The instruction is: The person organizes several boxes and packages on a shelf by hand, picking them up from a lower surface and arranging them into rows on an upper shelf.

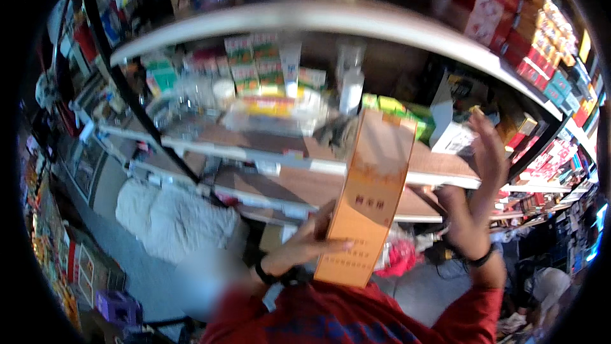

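Note:
A tall orange cardboard box (370,201) bearing writing stands slightly tilted in front of me. My left hand (305,239) grips its lower left side, with a finger or thumb across the printed face. To the right of the box my right hand (472,205) is raised with its fingers apart and nothing in it. Both hands are in front of a shelf board (291,146) with a white front edge. Behind the box are green packets (422,124) and an opened white carton (453,134). A white bottle (352,91) stands farther left.
Small green-and-white boxes (253,64) and clear plastic packaging (191,103) fill the shelf's left part. A black post (138,110) slants down its left side. Red boxes (496,14) are stacked upper right. A white cloth-like bundle (176,220) lies lower left. Another person (549,286) is lower right.

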The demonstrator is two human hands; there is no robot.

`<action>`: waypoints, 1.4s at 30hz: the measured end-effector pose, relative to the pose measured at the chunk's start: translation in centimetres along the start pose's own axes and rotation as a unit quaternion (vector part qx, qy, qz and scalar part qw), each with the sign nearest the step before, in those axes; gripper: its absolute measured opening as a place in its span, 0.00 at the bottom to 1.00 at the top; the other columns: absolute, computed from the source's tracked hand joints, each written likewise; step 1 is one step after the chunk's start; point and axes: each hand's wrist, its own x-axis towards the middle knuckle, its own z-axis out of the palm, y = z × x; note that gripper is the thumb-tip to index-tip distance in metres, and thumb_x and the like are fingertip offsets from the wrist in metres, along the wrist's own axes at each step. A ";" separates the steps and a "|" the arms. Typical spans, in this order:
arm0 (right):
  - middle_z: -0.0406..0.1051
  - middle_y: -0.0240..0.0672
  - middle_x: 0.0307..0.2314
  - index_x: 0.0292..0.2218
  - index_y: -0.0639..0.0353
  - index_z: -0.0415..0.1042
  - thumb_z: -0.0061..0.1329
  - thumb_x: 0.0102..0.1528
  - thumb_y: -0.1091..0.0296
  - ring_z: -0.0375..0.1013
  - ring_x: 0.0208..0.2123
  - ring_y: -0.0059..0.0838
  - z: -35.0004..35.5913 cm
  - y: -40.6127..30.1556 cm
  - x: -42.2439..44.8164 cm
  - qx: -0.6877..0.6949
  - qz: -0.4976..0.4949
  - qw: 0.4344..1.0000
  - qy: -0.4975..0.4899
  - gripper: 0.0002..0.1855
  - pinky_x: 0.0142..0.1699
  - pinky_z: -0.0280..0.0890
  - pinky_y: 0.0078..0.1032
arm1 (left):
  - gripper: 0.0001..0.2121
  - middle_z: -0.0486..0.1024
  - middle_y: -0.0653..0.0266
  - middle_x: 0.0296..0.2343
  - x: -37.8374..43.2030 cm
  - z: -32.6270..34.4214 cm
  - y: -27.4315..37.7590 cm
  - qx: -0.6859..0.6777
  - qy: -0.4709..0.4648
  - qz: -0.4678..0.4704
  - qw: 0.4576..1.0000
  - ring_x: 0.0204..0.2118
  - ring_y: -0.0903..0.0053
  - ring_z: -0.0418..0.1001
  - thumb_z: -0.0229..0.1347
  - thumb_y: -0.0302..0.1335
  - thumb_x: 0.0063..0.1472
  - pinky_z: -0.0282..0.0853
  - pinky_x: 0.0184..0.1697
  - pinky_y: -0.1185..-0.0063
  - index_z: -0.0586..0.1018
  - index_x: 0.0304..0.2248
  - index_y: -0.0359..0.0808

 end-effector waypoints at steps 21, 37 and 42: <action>0.55 0.46 0.63 0.69 0.66 0.40 0.64 0.45 0.63 0.62 0.61 0.37 1.8 -6.1 -10.7 0.287 0.365 0.858 0.219 0.61 0.63 0.59 0.33 | 0.45 0.53 0.42 0.62 3.1 5.8 3.1 0.324 -0.098 0.340 0.877 0.62 0.53 0.61 0.69 0.38 0.54 0.72 0.55 0.66 0.57 0.66 0.41; 0.60 0.49 0.61 0.66 0.68 0.52 0.46 0.63 0.53 0.66 0.60 0.37 -2.9 -7.3 7.4 0.421 0.341 0.814 0.208 0.39 0.62 0.61 0.32 | 0.35 0.49 0.45 0.65 11.3 8.8 12.7 0.243 -0.005 0.505 0.828 0.61 0.61 0.66 0.70 0.30 0.53 0.77 0.51 0.74 0.69 0.59 0.33; 0.59 0.51 0.61 0.65 0.66 0.54 0.44 0.63 0.51 0.71 0.56 0.39 -2.3 -5.3 2.9 0.384 0.210 0.887 0.147 0.37 0.59 0.65 0.34 | 0.32 0.70 0.53 0.53 14.3 9.3 17.2 0.218 -0.016 0.467 0.857 0.49 0.69 0.77 0.69 0.31 0.55 0.79 0.46 0.77 0.70 0.57 0.33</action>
